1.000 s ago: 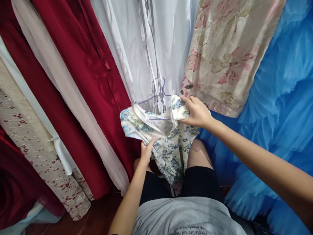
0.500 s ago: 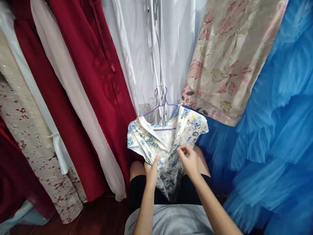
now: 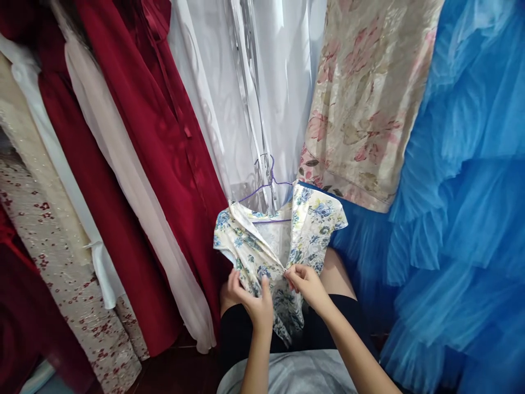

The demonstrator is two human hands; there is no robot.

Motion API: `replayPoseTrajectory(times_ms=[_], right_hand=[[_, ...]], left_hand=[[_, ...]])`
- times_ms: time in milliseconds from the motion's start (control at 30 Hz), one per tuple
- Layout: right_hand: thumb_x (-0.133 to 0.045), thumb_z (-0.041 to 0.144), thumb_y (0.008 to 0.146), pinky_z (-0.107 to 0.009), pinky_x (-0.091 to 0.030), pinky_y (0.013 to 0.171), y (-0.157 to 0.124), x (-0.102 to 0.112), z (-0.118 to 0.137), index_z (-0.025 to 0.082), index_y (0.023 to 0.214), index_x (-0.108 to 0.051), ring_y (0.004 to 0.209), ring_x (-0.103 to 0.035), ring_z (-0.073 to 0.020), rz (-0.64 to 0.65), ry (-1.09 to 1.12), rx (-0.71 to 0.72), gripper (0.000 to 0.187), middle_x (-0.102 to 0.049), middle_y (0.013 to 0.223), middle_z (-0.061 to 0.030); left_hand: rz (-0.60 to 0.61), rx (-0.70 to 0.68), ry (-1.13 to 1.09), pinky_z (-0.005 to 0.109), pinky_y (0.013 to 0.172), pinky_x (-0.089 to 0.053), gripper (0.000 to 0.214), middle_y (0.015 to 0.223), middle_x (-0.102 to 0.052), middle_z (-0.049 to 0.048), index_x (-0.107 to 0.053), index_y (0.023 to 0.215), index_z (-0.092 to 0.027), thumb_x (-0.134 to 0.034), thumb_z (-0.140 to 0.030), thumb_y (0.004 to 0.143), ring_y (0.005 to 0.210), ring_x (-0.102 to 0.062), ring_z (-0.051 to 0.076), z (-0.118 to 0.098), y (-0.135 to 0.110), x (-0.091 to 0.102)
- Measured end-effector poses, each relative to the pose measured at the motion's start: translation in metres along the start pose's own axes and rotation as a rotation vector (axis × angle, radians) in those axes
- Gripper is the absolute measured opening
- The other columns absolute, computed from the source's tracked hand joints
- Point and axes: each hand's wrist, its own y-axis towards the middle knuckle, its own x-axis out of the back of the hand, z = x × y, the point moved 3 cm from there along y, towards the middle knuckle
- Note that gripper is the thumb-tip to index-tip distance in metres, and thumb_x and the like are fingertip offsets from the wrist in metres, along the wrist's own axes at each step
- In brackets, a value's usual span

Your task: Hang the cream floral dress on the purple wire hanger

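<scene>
A white garment with blue flowers and short sleeves (image 3: pixel 315 219) hangs on a purple wire hanger (image 3: pixel 272 174) over my lap. Its V neckline lies toward me. My right hand (image 3: pixel 305 282) pinches the fabric at the bottom of the V. At the garment's left side, my left hand (image 3: pixel 254 298) is spread, thumb and fingers apart, close against the cloth. Whether it touches the cloth I cannot tell. The garment's lower end bunches between my legs.
Long dark red dresses (image 3: pixel 151 164) and a pale pink sleeve-like cloth (image 3: pixel 135 180) hang at left. White fabric (image 3: pixel 283 82) hangs ahead. A beige floral garment (image 3: pixel 365 109) and ruffled blue tulle (image 3: pixel 459 230) hang at right.
My left hand has let go of the cloth and spread its fingers, shifting slightly left. My right hand has moved left and down onto the neckline's lower point and pinched it.
</scene>
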Motion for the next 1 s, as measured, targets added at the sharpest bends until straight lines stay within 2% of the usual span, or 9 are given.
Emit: replayPoseTrajectory(times_ms=[67,167,300,400,567,667,833,933,1000], right_hand=[[-0.061,0.035,0.081,-0.027,-0.031,0.046,-0.003,-0.001,0.0,0.023,0.06,-0.055,0.041,-0.044,-0.0149,0.038,0.008,-0.023,0.025,-0.059,0.047,0.0005],[-0.06,0.032,0.079,-0.025,-0.03,0.045,-0.005,0.002,0.006,0.022,0.058,-0.054,0.039,-0.044,-0.0127,0.091,0.014,-0.044,0.025,-0.059,0.045,0.0003],[-0.054,0.031,0.08,-0.024,-0.032,0.047,0.011,0.025,0.038,0.021,0.06,-0.053,0.042,-0.044,-0.0114,0.002,-0.092,0.03,0.022,-0.059,0.048,0.0002],[-0.049,0.03,0.086,-0.025,-0.035,0.053,0.039,0.045,0.086,0.02,0.064,-0.054,0.05,-0.052,-0.0146,-0.089,-0.456,0.211,0.024,-0.062,0.054,-0.0033],[-0.043,0.028,0.096,-0.031,-0.026,0.06,0.089,0.054,0.161,0.015,0.094,-0.065,0.064,-0.059,-0.0206,0.001,-1.349,0.615,0.026,-0.071,0.077,-0.0112],[-0.042,0.025,0.097,-0.033,-0.022,0.06,0.116,0.054,0.188,0.012,0.1,-0.065,0.067,-0.059,-0.0216,0.047,-1.563,0.714,0.027,-0.072,0.085,-0.0145],[-0.039,0.025,0.099,-0.034,-0.022,0.061,0.137,0.059,0.213,0.012,0.107,-0.066,0.075,-0.063,-0.024,-0.177,-1.498,0.724,0.031,-0.073,0.091,-0.0143],[-0.042,0.026,0.098,-0.033,-0.025,0.061,0.128,0.061,0.215,0.014,0.106,-0.066,0.076,-0.064,-0.0242,-0.276,-1.349,0.716,0.028,-0.074,0.087,-0.0107],[-0.046,0.026,0.095,-0.032,-0.028,0.062,0.117,0.061,0.214,0.016,0.102,-0.066,0.077,-0.065,-0.0243,-0.316,-1.252,0.67,0.024,-0.074,0.085,-0.0087]], left_hand=[[0.173,-0.123,0.084,0.051,0.118,-0.032,0.05,0.142,-0.051,0.0187,-0.05,0.131,-0.026,-0.068,-0.033,0.085,0.142,-0.041,0.035,-0.003,-0.012,-0.015],[0.421,-0.117,0.114,0.045,0.097,-0.048,0.026,0.109,-0.067,0.0151,-0.059,0.112,-0.022,-0.058,-0.021,0.086,0.111,-0.062,0.032,-0.008,-0.027,-0.038],[0.671,-0.166,0.266,0.033,0.076,-0.05,0.025,0.088,-0.072,0.0095,-0.063,0.109,-0.02,-0.044,-0.018,0.093,0.087,-0.07,0.026,-0.03,-0.024,-0.047],[0.869,-0.326,0.533,0.034,0.073,-0.05,0.029,0.081,-0.074,0.0077,-0.065,0.113,-0.024,-0.047,-0.02,0.09,0.08,-0.072,0.028,-0.052,-0.011,-0.04],[1.094,-0.524,0.763,0.038,0.071,-0.053,0.034,0.084,-0.076,0.0094,-0.064,0.117,-0.024,-0.048,-0.019,0.087,0.081,-0.074,0.032,-0.083,-0.003,-0.028],[1.167,-0.548,0.791,0.039,0.072,-0.053,0.031,0.088,-0.076,0.0115,-0.063,0.115,-0.021,-0.047,-0.02,0.088,0.082,-0.074,0.032,-0.092,-0.013,-0.027],[1.263,-0.553,0.725,0.036,0.071,-0.052,0.025,0.089,-0.076,0.011,-0.066,0.107,-0.02,-0.051,-0.018,0.087,0.082,-0.073,0.031,-0.094,-0.018,-0.03],[1.188,-0.496,0.485,0.032,0.073,-0.05,0.015,0.089,-0.076,0.0063,-0.068,0.098,-0.023,-0.056,-0.028,0.091,0.083,-0.072,0.025,-0.105,0.021,-0.036],[0.953,-0.428,0.317,0.031,0.073,-0.049,0.021,0.089,-0.075,0.0042,-0.066,0.111,-0.024,-0.054,-0.033,0.096,0.08,-0.07,0.022,-0.122,0.066,-0.041]])
